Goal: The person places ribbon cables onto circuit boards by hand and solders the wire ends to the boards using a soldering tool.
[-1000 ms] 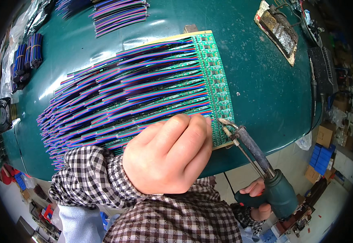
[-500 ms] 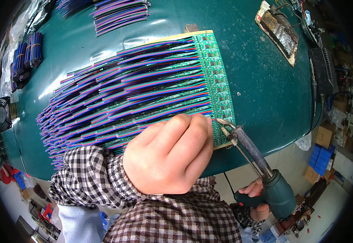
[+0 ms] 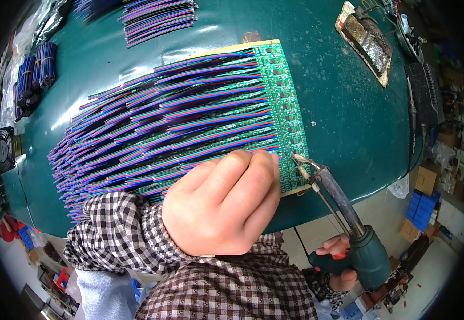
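Observation:
My left hand rests curled on the near end of a fan of red, blue and green ribbon wires, fingertips pressing wire ends against a green circuit board panel. My right hand grips the dark green handle of a soldering gun below the table edge. Its metal tip touches the near right corner of the panel, just right of my left fingers. Whether the left fingers pinch a single wire is hidden.
The dark green table carries loose wire bundles at the back and bundles at left. A dirty solder-cleaning tray lies at the back right beside a black box. A small fan sits far left.
The soldering gun tip has shifted slightly along the near edge of the panel. My left hand has stayed put.

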A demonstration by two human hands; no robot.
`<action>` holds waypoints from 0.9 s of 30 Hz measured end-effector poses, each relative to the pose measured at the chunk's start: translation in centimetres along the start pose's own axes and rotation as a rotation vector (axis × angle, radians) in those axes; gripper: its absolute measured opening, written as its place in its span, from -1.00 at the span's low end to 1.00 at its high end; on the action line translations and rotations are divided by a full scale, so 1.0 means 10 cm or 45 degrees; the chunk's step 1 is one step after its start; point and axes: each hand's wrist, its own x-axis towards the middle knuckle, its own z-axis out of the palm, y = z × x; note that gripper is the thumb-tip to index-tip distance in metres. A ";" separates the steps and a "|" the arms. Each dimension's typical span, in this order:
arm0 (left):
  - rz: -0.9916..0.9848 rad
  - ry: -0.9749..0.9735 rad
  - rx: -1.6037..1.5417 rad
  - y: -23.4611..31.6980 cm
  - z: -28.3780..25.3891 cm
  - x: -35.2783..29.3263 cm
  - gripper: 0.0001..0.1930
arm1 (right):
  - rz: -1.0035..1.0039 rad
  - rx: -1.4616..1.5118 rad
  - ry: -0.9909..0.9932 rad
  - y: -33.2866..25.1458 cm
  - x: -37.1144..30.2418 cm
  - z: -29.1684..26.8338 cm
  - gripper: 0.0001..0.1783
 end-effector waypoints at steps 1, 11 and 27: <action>-0.001 0.001 0.001 0.00 0.00 0.00 -0.67 | 0.000 0.000 0.000 -0.01 0.00 0.01 -0.06; -0.003 0.002 -0.005 -0.01 0.01 0.00 -0.67 | -0.048 0.006 0.004 0.01 0.04 0.11 -0.25; 0.023 0.013 -0.043 -0.04 0.01 -0.02 -0.61 | -0.090 -0.004 0.048 -0.02 0.07 0.22 -0.32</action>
